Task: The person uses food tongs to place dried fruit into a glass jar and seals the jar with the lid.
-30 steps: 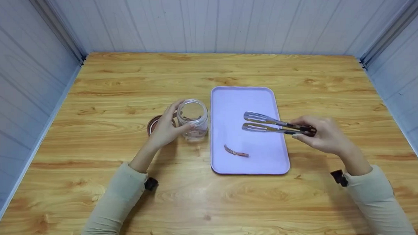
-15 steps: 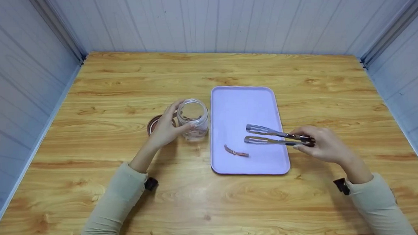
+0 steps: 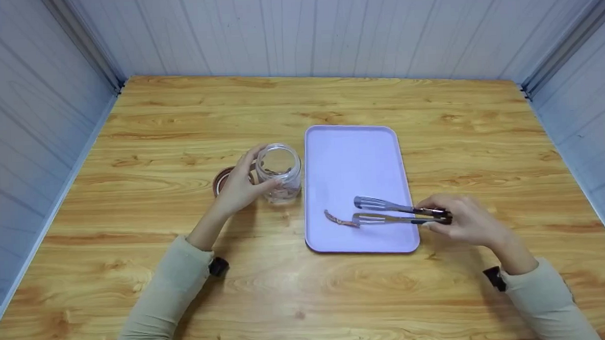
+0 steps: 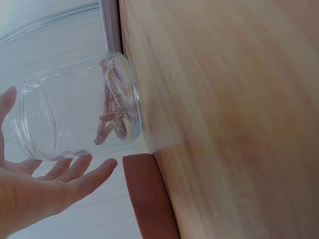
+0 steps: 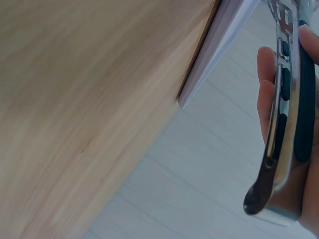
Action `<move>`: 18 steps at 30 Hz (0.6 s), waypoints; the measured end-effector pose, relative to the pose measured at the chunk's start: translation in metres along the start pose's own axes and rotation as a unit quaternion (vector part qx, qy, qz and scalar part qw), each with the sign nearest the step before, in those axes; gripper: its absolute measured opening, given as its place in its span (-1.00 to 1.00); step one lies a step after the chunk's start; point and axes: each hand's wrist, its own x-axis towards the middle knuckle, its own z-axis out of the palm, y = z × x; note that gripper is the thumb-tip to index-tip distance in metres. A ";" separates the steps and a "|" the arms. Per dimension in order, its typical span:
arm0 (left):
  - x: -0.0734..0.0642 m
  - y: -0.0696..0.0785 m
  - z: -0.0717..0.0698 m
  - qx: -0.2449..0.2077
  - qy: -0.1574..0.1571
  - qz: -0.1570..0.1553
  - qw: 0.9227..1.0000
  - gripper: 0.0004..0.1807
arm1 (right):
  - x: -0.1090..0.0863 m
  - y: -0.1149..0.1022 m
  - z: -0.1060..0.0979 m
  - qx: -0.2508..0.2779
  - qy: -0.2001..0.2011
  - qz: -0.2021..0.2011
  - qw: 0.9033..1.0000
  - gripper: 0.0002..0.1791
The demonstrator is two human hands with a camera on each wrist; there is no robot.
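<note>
A clear glass jar (image 3: 292, 187) stands upright and uncapped left of the tray. My left hand (image 3: 239, 187) holds it near the rim, thumb on the near side and fingers on the far side. Several brown dried sticks (image 4: 113, 97) lie at the jar's bottom in the left wrist view. Over the lilac tray (image 3: 350, 157), my right hand (image 3: 465, 220) grips metal tongs (image 3: 398, 207) by their dark handles, with the tongs' arms apart. One slim curved brown piece (image 3: 335, 218) lies on the tray. The lower tong tip overlaps its right end; whether they touch I cannot tell.
A brown round lid (image 3: 220, 183) lies on the wood-grain table (image 3: 267, 304), partly hidden behind my left hand. Pale panel walls (image 3: 286, 32) enclose the table at the back and both sides.
My right hand has moved toward the near side with the tongs, bringing their tips from the tray's middle down to the brown piece. My left hand and the jar stay put.
</note>
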 end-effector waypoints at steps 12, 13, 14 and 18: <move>-0.010 0.034 -0.003 -0.012 -0.005 -0.003 1.000 -0.22 | -0.003 -0.001 0.009 0.015 -0.012 -0.003 1.000 -0.68; -0.010 0.034 -0.003 -0.010 -0.005 -0.002 1.000 -0.22 | -0.003 -0.001 0.009 0.015 -0.011 -0.003 1.000 -0.69; -0.009 0.031 -0.003 -0.007 -0.005 -0.002 1.000 -0.22 | -0.003 0.000 0.009 0.016 -0.010 -0.005 1.000 -0.69; -0.004 0.013 -0.001 -0.004 -0.003 -0.002 1.000 -0.19 | -0.003 0.000 0.010 0.014 -0.003 -0.014 1.000 -0.69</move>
